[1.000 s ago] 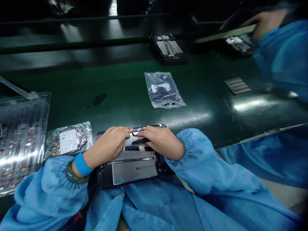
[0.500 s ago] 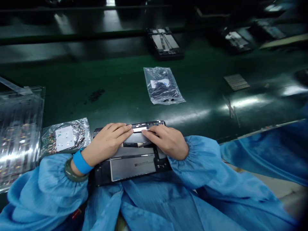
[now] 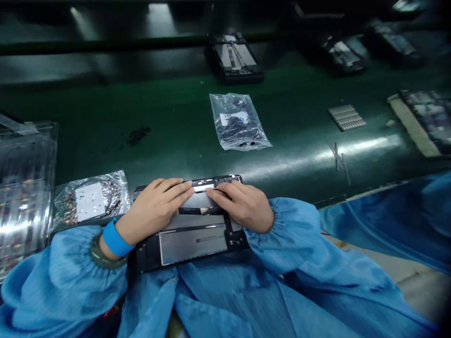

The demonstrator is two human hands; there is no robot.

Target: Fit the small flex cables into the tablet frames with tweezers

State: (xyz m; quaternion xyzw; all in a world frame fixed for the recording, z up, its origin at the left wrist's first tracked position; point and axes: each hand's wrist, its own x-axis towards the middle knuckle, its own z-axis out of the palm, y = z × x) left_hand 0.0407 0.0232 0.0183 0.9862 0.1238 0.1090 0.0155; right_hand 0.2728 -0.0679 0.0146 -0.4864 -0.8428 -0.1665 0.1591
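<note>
Touching device (image 3: 193,247), right hand (image 3: 244,206), tool now unseen

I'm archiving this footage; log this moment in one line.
left hand: on opened device; right hand: on same device; beyond: bag of dark bits

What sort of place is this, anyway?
Probably an electronics assembly or repair workshop: an opened flat device lies insides-up nearest the camera, a clear bag of small dark pieces rests on the green bench, and another opened device lies farther back.
</note>
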